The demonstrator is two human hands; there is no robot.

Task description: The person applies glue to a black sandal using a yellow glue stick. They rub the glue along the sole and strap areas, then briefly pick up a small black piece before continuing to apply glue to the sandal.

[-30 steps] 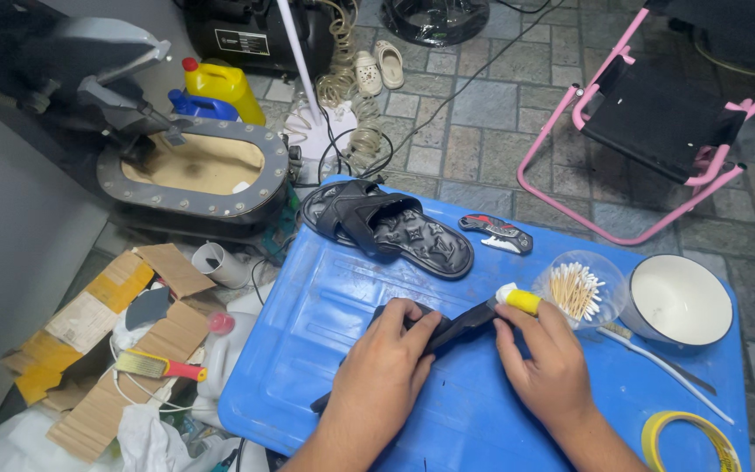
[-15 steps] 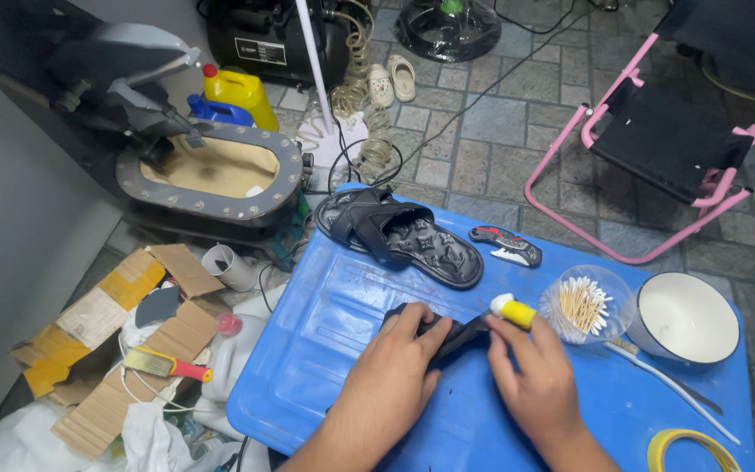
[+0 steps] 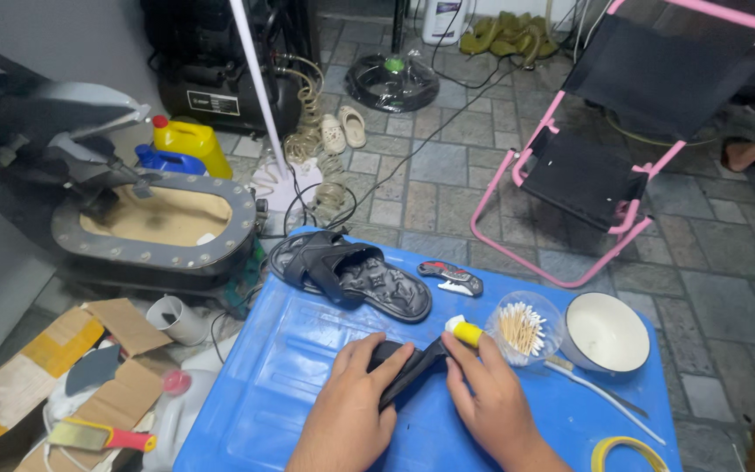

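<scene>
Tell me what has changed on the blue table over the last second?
Little changed. The left hand and right hand keep pressing the black strap piece, the right one still holding the small yellow tube. The sandal, cotton swab cup and white bowl stayed put; only the camera's view shifted.
</scene>
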